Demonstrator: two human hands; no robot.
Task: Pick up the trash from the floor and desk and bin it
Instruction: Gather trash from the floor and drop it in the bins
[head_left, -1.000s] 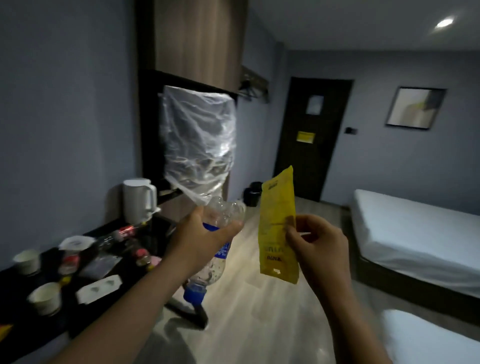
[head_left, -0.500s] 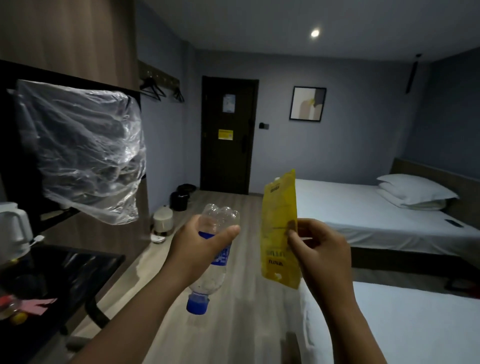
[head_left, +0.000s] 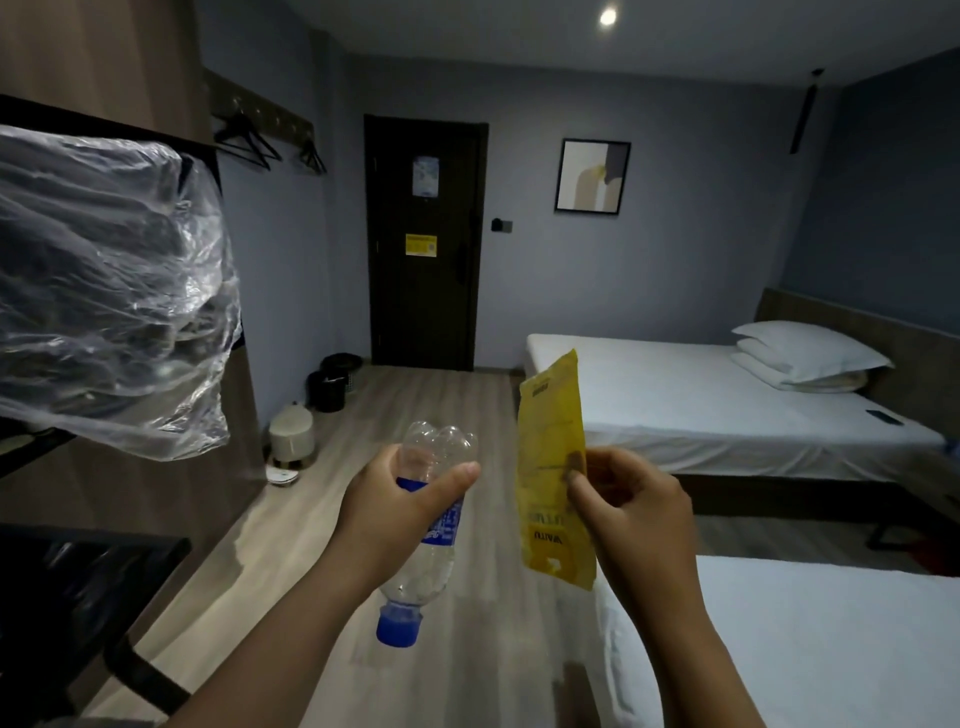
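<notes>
A: Item count, left to right?
B: One plastic sheet (head_left: 104, 291), one tabletop (head_left: 88, 566), two black bins (head_left: 328, 391), one bottle (head_left: 434, 530), one yellow pouch (head_left: 548, 447), two beds (head_left: 701, 410).
A: Location and axis of the trash?
B: Both are held in mid-air above the floor (head_left: 467, 405). Left hand (head_left: 395, 512) fingers (head_left: 452, 478) wrap the bottle: long axis near vertical, blue cap (head_left: 399, 626) down, base up. Right hand (head_left: 631, 517) fingers (head_left: 618, 467) pinch the pouch edge: long axis upright, print inverted.
A: Difference from the previous frame?
B: View swung right; the kettle is out of frame and the door (head_left: 423, 244) sits nearer centre. Both grasps are unchanged.
</notes>
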